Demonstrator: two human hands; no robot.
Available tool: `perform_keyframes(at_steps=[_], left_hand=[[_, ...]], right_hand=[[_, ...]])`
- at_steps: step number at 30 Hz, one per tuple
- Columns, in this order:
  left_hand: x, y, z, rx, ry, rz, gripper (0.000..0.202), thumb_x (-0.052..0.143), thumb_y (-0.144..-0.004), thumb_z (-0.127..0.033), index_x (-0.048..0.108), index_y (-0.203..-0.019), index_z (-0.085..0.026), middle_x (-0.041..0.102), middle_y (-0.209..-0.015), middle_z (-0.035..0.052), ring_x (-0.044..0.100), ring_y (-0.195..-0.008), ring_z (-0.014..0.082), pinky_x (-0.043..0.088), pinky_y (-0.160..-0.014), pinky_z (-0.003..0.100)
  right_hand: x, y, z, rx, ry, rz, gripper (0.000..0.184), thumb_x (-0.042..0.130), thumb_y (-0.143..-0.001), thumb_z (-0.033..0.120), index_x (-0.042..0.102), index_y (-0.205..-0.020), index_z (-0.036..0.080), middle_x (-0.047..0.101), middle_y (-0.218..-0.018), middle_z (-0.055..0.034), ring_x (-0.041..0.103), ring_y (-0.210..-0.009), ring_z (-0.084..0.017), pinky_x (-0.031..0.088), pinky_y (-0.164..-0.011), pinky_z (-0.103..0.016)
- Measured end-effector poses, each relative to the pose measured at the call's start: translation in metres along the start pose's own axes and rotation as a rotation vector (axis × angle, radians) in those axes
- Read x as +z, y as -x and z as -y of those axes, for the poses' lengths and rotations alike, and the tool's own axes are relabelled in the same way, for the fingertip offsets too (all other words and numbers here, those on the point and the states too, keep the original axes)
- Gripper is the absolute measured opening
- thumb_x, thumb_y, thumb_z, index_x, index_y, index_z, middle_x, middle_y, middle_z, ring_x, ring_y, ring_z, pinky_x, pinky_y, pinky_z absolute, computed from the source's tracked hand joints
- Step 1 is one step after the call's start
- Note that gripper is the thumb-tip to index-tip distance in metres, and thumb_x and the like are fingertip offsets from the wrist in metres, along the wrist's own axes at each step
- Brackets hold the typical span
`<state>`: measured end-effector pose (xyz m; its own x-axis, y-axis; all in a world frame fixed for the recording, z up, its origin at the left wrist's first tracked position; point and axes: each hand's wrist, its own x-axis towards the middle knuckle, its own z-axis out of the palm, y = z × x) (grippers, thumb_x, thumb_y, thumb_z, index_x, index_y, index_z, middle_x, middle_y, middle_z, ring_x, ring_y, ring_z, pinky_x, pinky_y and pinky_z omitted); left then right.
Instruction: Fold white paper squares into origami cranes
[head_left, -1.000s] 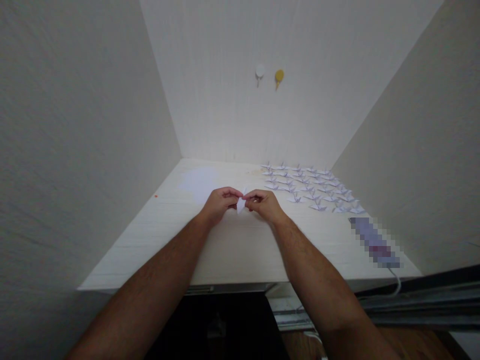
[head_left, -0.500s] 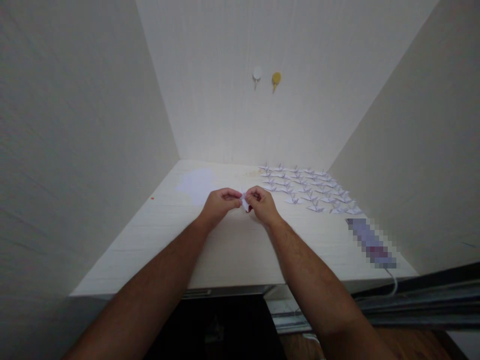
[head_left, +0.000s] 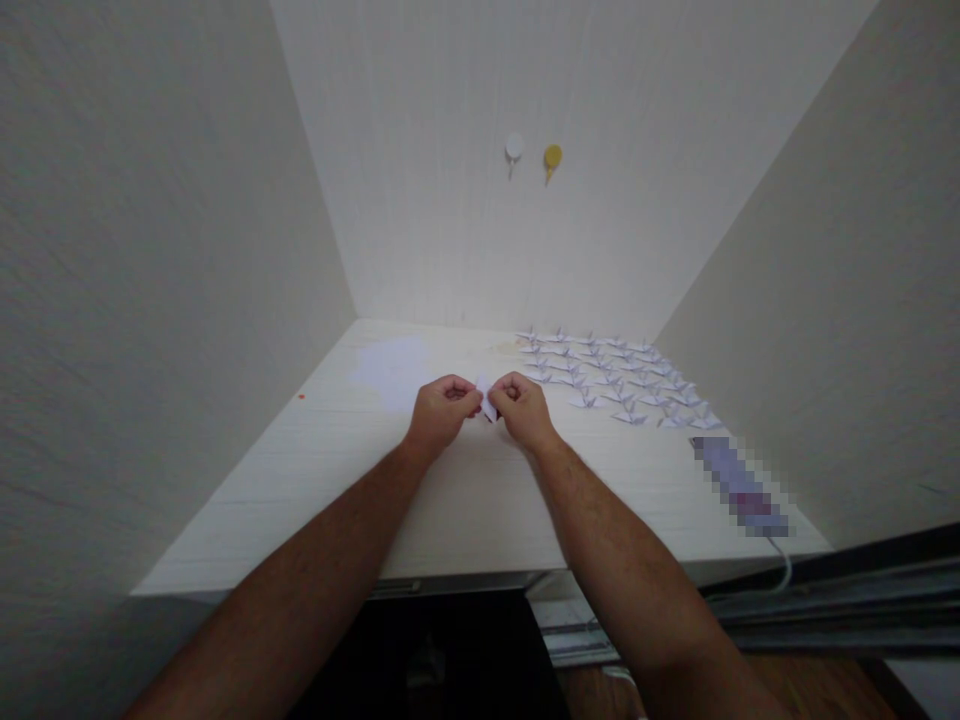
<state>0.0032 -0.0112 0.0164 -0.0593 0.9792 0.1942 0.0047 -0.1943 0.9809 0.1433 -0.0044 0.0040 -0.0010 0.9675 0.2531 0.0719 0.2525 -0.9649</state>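
Observation:
A small piece of folded white paper (head_left: 486, 397) is pinched between both my hands over the middle of the pale wooden desk (head_left: 465, 500). My left hand (head_left: 442, 410) grips its left side with curled fingers. My right hand (head_left: 521, 408) grips its right side the same way. Most of the paper is hidden by my fingers. To the right, several finished paper cranes (head_left: 615, 375) stand in rows on the desk.
A flat sheet of pale paper (head_left: 394, 365) lies at the back left of the desk. A blurred-out flat object (head_left: 739, 485) with a white cable (head_left: 780, 570) lies at the right edge. Two round hooks (head_left: 532, 155) hang on the back wall. Walls close in on three sides.
My hands have drawn closer together on the folded paper and turned it slightly. The view has shifted a little; the cranes have not moved.

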Motion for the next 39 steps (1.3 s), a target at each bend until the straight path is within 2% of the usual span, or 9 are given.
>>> perform_keyframes(at_steps=[7, 14, 19, 24, 28, 33, 35, 37, 39], left_hand=[[0.004, -0.001, 0.004, -0.043, -0.002, -0.039, 0.013, 0.068, -0.06, -0.018, 0.057, -0.067, -0.017, 0.059, -0.051, -0.0025, 0.053, -0.046, 0.0107, 0.041, -0.048, 0.022], [0.002, -0.007, 0.011, -0.123, 0.216, -0.014, 0.024, 0.067, -0.056, -0.016, 0.049, -0.072, -0.02, 0.053, -0.048, -0.0072, 0.048, -0.044, 0.0091, 0.037, -0.046, 0.02], [-0.006, -0.009, 0.013, -0.015, 0.19, 0.056, 0.017, 0.07, -0.064, -0.024, 0.057, -0.075, -0.018, 0.054, -0.052, -0.0059, 0.047, -0.047, 0.0088, 0.038, -0.047, 0.021], [-0.011, -0.01, 0.013, 0.083, 0.084, 0.156, 0.026, 0.075, -0.06, -0.022, 0.066, -0.084, -0.015, 0.065, -0.072, 0.0009, 0.059, -0.064, 0.0125, 0.047, -0.059, 0.025], [-0.012, -0.009, 0.013, 0.158, -0.098, 0.109, 0.023, 0.072, -0.066, -0.024, 0.069, -0.086, -0.015, 0.068, -0.076, 0.0032, 0.062, -0.071, 0.0152, 0.05, -0.069, 0.029], [-0.013, -0.007, 0.012, 0.346, -0.38, 0.068, 0.014, 0.065, -0.076, -0.029, 0.07, -0.083, -0.018, 0.066, -0.076, 0.0026, 0.059, -0.069, 0.0153, 0.048, -0.068, 0.029], [-0.013, -0.008, 0.012, 0.413, -0.43, 0.02, 0.013, 0.067, -0.075, -0.031, 0.068, -0.08, -0.019, 0.064, -0.079, 0.0028, 0.057, -0.071, 0.0151, 0.047, -0.068, 0.028], [-0.011, -0.008, 0.012, 0.352, -0.397, -0.054, 0.018, 0.07, -0.072, -0.034, 0.065, -0.081, -0.019, 0.063, -0.081, 0.0026, 0.057, -0.07, 0.0145, 0.046, -0.065, 0.027], [-0.009, -0.008, 0.011, 0.17, -0.289, -0.072, 0.026, 0.072, -0.071, -0.038, 0.059, -0.082, -0.018, 0.063, -0.075, 0.0021, 0.056, -0.062, 0.0138, 0.045, -0.057, 0.026]], right_hand=[[0.007, -0.001, -0.003, 0.045, -0.033, -0.071, 0.008, 0.057, -0.067, 0.023, 0.05, -0.067, 0.02, 0.053, -0.044, 0.0076, 0.05, -0.038, -0.01, 0.037, -0.04, -0.019], [0.009, -0.001, -0.006, -0.003, -0.162, 0.026, 0.011, 0.062, -0.065, 0.023, 0.055, -0.073, 0.02, 0.055, -0.049, 0.0079, 0.051, -0.041, -0.009, 0.042, -0.043, -0.021], [0.003, -0.004, -0.009, -0.009, -0.182, 0.098, 0.021, 0.072, -0.061, 0.023, 0.068, -0.081, 0.018, 0.065, -0.064, 0.0019, 0.06, -0.055, -0.011, 0.051, -0.056, -0.026], [0.0, -0.004, -0.011, -0.045, -0.138, 0.047, 0.023, 0.077, -0.059, 0.025, 0.071, -0.081, 0.018, 0.066, -0.066, 0.0011, 0.059, -0.059, -0.012, 0.05, -0.06, -0.026], [-0.001, -0.002, -0.011, -0.111, -0.037, 0.007, 0.021, 0.077, -0.064, 0.029, 0.073, -0.083, 0.02, 0.069, -0.073, -0.0011, 0.062, -0.066, -0.014, 0.051, -0.066, -0.028], [-0.002, -0.001, -0.011, -0.336, 0.207, -0.077, 0.015, 0.076, -0.071, 0.035, 0.073, -0.075, 0.021, 0.066, -0.074, -0.0024, 0.06, -0.069, -0.015, 0.049, -0.065, -0.027], [-0.001, -0.002, -0.01, -0.324, 0.207, -0.09, 0.016, 0.075, -0.072, 0.037, 0.071, -0.074, 0.021, 0.065, -0.071, -0.0017, 0.058, -0.066, -0.014, 0.048, -0.062, -0.027], [0.001, -0.002, -0.01, -0.25, 0.134, -0.088, 0.017, 0.073, -0.073, 0.036, 0.069, -0.076, 0.02, 0.063, -0.065, -0.0001, 0.057, -0.059, -0.013, 0.046, -0.057, -0.026], [0.003, -0.001, -0.008, -0.193, 0.062, -0.093, 0.016, 0.071, -0.072, 0.034, 0.067, -0.077, 0.019, 0.062, -0.06, 0.0011, 0.056, -0.055, -0.013, 0.045, -0.054, -0.025]])
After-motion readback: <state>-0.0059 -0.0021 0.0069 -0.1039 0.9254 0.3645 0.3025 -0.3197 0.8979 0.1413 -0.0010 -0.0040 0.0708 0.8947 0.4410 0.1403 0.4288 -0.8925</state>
